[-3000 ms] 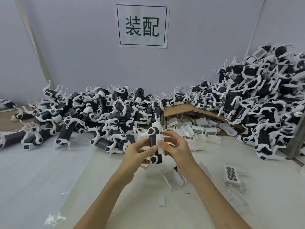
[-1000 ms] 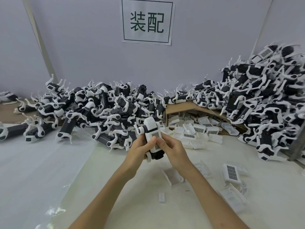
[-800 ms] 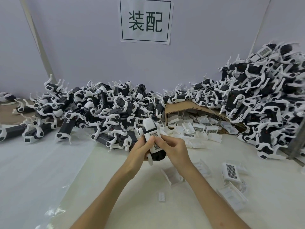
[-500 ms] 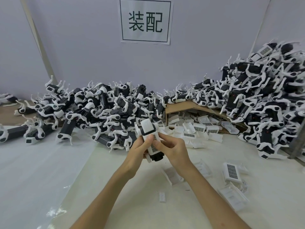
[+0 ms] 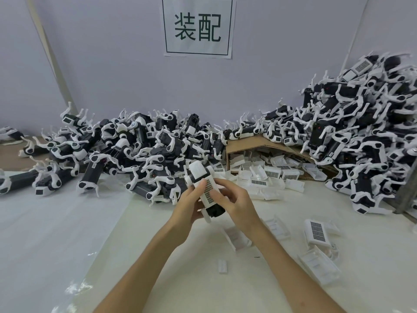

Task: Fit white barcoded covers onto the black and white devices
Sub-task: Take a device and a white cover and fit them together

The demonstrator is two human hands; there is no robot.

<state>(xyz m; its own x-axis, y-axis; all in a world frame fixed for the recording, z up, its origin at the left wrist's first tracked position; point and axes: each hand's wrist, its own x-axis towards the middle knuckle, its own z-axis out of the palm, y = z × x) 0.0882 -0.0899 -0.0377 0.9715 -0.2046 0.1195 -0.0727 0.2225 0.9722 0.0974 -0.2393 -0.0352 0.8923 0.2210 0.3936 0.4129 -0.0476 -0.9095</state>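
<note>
A black and white device [image 5: 200, 177] is held above the table's middle, white top end pointing away and black end [image 5: 215, 210] toward me. A white barcoded cover [image 5: 208, 191] lies on its upper face. My left hand [image 5: 190, 203] grips the device from the left, thumb on the cover's edge. My right hand [image 5: 234, 202] grips it from the right, thumb pressing the cover. Piles of similar devices [image 5: 140, 150] lie behind and to the right [image 5: 365, 136].
A torn cardboard box [image 5: 259, 143] behind my hands spills several white covers [image 5: 273, 173]. Loose covers lie on the table at the right [image 5: 317, 231] and near my right wrist [image 5: 237, 238]. A small white piece [image 5: 222, 266] lies between my forearms. A sign hangs on the wall [image 5: 198, 26].
The device has been turned from upright with a bare black face to lying tilted with the barcoded cover on top. Both thumbs now press on the cover.
</note>
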